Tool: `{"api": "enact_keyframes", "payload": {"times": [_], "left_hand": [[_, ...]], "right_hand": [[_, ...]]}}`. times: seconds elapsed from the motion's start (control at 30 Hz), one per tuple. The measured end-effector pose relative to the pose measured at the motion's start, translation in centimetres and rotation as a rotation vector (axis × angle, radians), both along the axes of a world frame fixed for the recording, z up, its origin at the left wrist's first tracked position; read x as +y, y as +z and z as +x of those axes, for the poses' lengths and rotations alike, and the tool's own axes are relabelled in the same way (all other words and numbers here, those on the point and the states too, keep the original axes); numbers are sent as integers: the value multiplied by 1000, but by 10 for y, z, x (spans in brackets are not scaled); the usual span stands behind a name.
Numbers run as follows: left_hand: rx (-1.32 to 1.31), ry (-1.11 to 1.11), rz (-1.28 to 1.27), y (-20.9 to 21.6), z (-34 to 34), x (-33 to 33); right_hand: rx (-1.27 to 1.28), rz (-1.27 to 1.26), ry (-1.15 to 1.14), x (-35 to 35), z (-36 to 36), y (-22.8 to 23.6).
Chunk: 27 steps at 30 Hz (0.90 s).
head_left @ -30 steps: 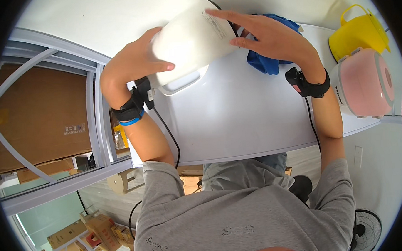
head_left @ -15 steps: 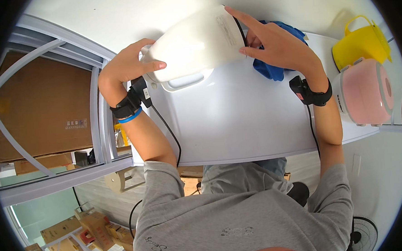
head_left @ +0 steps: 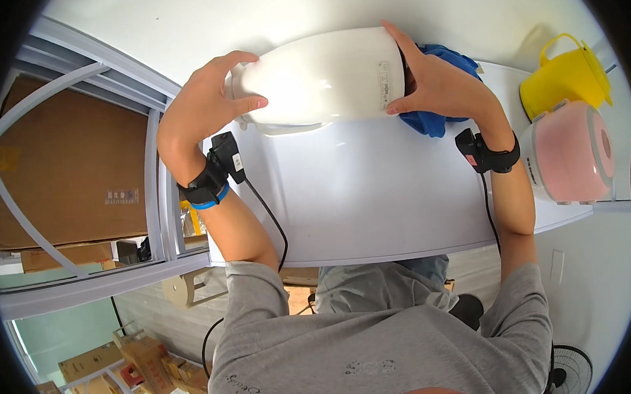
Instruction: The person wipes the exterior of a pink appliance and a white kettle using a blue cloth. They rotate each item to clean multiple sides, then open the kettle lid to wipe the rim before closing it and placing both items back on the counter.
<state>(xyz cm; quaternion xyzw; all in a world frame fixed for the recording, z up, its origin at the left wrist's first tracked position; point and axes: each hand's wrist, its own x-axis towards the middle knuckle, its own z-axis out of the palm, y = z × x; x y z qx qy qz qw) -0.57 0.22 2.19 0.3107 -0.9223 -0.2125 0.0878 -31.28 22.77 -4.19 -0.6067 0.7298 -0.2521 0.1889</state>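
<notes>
You've got the white jug (head_left: 323, 75) on its side between both hands, up at the far edge of the table (head_left: 372, 194), close to the wall. Your left hand (head_left: 203, 103) is wrapped round the narrower end, thumb on the near side, fingers over the far side. Your right hand (head_left: 441, 83) has the wide end the same way, thumb by the printed label (head_left: 385, 85), fingers stretched up to the far corner. So both hands are spread wide but gripping. Can't tell if the jug's resting on the tabletop or lifted a bit. Its handle (head_left: 294, 129) faces you. There's a crumpled blue cloth (head_left: 429, 125) right behind your right hand, and off to the right a yellow pitcher (head_left: 563, 80) sits just past a pink appliance (head_left: 573, 148). You're also wearing a black wrist unit (head_left: 226, 157) on your left arm.
</notes>
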Motion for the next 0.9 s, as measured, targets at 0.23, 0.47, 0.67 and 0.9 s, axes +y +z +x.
{"api": "enact_keyframes", "payload": {"times": [0.23, 0.47, 0.67, 0.9], "left_hand": [[130, -70, -81, 7, -6, 18], [183, -120, -189, 19, -2, 36], [242, -182, -330, 22, -7, 50], [308, -255, -340, 26, -15, 54]], "right_hand": [[60, 30, -82, 1, -14, 1], [3, 26, -71, -3, -25, -2], [17, -89, -32, -4, -41, -17], [-3, -106, -33, -7, -49, -20]]}}
